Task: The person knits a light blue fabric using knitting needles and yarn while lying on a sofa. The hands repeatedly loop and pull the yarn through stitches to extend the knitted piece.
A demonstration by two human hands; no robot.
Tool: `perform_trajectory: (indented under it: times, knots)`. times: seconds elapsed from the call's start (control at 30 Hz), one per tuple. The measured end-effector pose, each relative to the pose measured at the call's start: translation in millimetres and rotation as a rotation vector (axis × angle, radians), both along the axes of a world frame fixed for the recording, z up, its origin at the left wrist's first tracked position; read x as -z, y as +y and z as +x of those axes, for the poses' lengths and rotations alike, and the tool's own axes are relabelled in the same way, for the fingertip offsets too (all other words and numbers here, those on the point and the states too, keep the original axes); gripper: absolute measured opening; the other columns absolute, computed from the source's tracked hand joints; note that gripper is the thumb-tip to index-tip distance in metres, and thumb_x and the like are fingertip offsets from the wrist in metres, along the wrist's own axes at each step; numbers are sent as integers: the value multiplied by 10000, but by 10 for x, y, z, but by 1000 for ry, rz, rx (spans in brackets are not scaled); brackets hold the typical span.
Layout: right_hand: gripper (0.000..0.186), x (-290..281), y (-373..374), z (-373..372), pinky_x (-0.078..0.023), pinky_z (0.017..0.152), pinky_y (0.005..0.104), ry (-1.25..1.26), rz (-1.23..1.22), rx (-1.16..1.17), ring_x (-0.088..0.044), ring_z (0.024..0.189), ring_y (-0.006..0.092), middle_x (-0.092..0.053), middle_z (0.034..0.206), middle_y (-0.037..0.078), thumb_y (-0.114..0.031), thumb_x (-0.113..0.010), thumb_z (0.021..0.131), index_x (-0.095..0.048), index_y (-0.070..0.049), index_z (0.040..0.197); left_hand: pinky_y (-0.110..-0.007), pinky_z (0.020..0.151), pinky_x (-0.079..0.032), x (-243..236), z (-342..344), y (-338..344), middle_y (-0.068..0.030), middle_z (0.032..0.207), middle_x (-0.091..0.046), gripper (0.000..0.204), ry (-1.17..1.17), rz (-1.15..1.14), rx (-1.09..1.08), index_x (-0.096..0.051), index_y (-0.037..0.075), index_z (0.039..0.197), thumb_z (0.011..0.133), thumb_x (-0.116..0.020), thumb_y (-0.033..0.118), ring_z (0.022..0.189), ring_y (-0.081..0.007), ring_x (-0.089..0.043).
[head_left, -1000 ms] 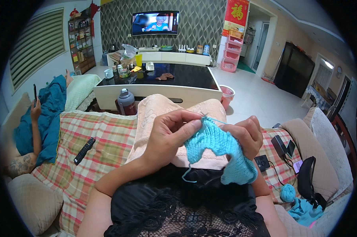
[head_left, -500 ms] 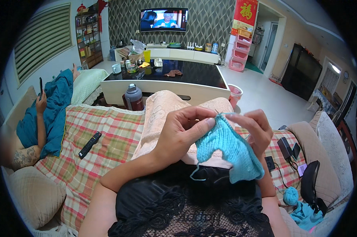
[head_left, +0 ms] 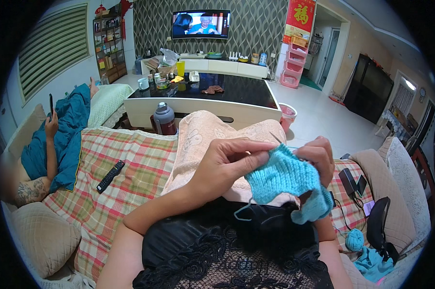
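Observation:
A turquoise knitted piece (head_left: 282, 176) hangs between my hands above my lap, its lower right part folded over. My left hand (head_left: 229, 161) pinches its upper left edge between thumb and fingers. At the upper right edge, my right hand (head_left: 318, 156) is closed, fingers curled in beside the stitches. The thin tip of a knitting needle (head_left: 276, 138) sticks up past the top edge; the rest of it is hidden. A loose yarn tail (head_left: 241, 214) dangles from the lower left corner. To my right on the sofa lie a turquoise yarn ball (head_left: 354, 240) and more turquoise knitted fabric (head_left: 374, 265).
A peach towel (head_left: 198, 139) covers my legs. On the plaid sofa cover lies a remote (head_left: 110, 177); a charger (head_left: 347, 182) and black bag (head_left: 378, 224) are at right. A person under a teal blanket (head_left: 65, 130) holds a phone at left. Ahead stands a black-topped table (head_left: 246, 91).
The knitted piece has turned and shifted slightly right, its lower part now folding over. My right fingers have curled in from a more extended pose. The needle tip now shows above the edge.

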State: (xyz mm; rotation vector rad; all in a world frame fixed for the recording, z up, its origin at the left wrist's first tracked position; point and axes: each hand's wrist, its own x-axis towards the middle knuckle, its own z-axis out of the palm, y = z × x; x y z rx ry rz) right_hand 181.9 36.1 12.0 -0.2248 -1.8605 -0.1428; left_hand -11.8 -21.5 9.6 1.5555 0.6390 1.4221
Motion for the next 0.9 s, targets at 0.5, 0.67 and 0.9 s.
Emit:
perform_trajectory:
  times: [0.5, 0.67, 0.9]
  knots:
    - [305, 31, -71, -49, -323, 453, 240, 19, 133, 108, -462, 535, 107, -438, 584, -13, -340, -774, 623, -654, -116, 793, -245, 781, -504, 41, -20, 35, -95, 991, -646, 187, -119, -14, -71, -621, -1, 1033, 868, -599, 85, 849, -97, -597]
    - [270, 26, -27, -154, -430, 527, 291, -39, -12, 266, -542, 652, 181, -504, 726, 54, -274, -742, 700, -631, -96, 870, -211, 743, -495, 48, 11, 17, -75, 928, -648, 207, -52, -9, -41, -632, -33, 1031, 866, -603, 90, 821, -84, -596]
    - [356, -53, 4, -182, -487, 714, 315, -92, -205, -52, -586, 907, 232, -558, 930, 94, -216, -758, 689, -625, -63, 982, -222, 746, -492, 35, 2, 8, -83, 931, -647, 205, 14, -21, -72, -638, -22, 1032, 859, -602, 82, 821, -98, -600]
